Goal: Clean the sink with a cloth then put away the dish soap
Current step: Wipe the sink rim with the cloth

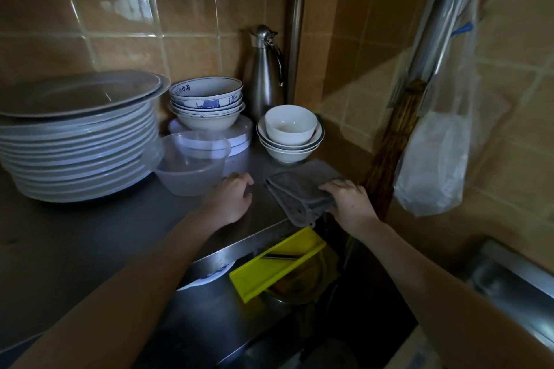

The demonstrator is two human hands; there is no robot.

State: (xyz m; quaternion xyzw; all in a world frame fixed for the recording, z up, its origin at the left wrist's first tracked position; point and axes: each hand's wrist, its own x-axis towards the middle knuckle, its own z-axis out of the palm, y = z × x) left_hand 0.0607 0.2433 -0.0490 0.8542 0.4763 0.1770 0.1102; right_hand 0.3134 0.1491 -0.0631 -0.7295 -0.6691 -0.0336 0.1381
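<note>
A folded grey cloth (295,196) lies at the front right corner of a steel shelf top (126,225). My right hand (349,204) grips the cloth's right end, fingers curled over it. My left hand (232,198) rests on the steel surface just left of the cloth, fingers loosely bent and holding nothing. A steel sink rim (509,281) shows at the lower right edge. No dish soap is in view.
On the shelf stand a tall stack of white plates (78,141), a clear plastic jug (192,162), blue-patterned bowls (207,102), white bowls (289,135) and a steel flask (265,72). A yellow slicer (275,265) lies on the lower shelf. A plastic bag (434,159) hangs at right.
</note>
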